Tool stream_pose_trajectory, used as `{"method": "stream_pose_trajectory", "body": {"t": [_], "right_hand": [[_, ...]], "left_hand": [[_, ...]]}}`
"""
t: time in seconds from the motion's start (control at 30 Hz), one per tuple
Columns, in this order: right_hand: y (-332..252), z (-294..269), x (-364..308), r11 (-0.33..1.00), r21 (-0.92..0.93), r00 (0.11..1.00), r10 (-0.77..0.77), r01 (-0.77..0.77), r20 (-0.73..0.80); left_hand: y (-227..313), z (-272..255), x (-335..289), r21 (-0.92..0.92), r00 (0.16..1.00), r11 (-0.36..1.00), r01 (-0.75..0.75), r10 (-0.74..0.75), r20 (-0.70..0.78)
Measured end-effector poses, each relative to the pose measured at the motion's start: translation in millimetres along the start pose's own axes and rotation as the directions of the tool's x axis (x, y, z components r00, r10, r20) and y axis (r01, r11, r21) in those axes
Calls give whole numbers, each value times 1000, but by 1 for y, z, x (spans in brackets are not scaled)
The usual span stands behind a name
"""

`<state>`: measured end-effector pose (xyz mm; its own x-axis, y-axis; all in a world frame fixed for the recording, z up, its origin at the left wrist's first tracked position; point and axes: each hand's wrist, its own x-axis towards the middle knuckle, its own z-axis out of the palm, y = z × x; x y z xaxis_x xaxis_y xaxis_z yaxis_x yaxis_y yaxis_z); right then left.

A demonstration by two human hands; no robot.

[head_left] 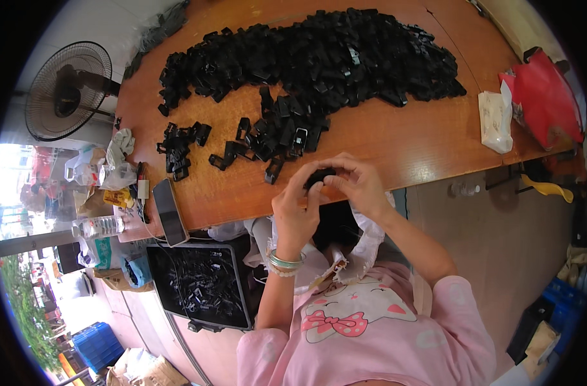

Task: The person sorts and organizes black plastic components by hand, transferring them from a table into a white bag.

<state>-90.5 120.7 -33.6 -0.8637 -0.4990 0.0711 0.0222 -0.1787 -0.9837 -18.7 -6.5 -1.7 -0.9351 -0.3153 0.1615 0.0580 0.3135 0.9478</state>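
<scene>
Close to the table's front edge, my left hand point(298, 209) and my right hand point(360, 186) meet around one small black plastic part point(318, 177). Thumbs and fingers of both hands are closed on it, and they cover much of its shape. Just beyond my hands lies a loose group of similar black plastic parts point(284, 125), some with a frame-like opening. Behind that a large heap of black parts point(319, 55) stretches across the wooden table point(396, 145). A smaller cluster of parts point(176, 151) sits to the left.
A phone point(170, 211) lies at the table's left front edge, near a plastic bottle point(98, 226). Below it stands a black crate point(199, 283) holding small black pieces. A fan point(68, 90) is at far left. Right: a tissue pack point(495, 122) and a red bag point(543, 100).
</scene>
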Motion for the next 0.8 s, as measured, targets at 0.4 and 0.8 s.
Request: {"method": "stream_pose_trajectory", "body": {"t": [0.4,0.8], "right_hand": [[-7,-105,229,319,-942,907,-420,104,-42],[5,-48,195,188,-967,985,-49,172,166]], "left_hand": [[-27,-24,21,-875,918,411,256,-388,86],[-21,0,43,675,983,738,-13,133,-127]]}}
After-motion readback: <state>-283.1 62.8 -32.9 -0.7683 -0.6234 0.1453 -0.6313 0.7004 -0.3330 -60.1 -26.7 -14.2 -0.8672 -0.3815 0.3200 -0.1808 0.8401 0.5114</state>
